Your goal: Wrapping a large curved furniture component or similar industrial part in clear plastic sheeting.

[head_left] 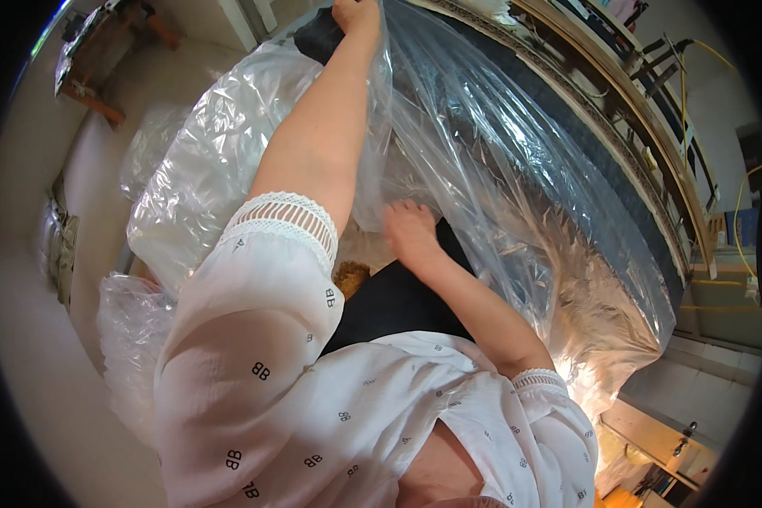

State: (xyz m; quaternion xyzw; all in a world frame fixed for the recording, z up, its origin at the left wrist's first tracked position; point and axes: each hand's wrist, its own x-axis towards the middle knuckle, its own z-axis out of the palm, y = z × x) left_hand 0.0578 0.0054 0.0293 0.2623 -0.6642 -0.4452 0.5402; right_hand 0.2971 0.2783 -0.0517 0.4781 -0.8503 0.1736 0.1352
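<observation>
A large clear plastic sheet (457, 110) spreads in front of me, creased and shiny, and hangs down on the near side. Far ahead at the upper edge, my left hand (356, 13) is closed on the sheet; the picture's edge cuts off part of it. Nearer to my body, my right hand (411, 230) has its fingers bent against the hanging plastic, seemingly gripping a fold, with the fingertips hidden. Under the sheet a long dark-grey surface shows through. A dark-grey piece (317, 35) sticks out beside my left hand.
Bunched clear plastic (220, 127) bulges at the left, with another crumpled plastic piece (131, 326) below it. A low bench-like frame (102, 51) stands far left. Wooden rails (643, 110) run along the right. Something brown and fluffy (351, 278) shows by my lap. A wooden cabinet (652, 432) stands lower right.
</observation>
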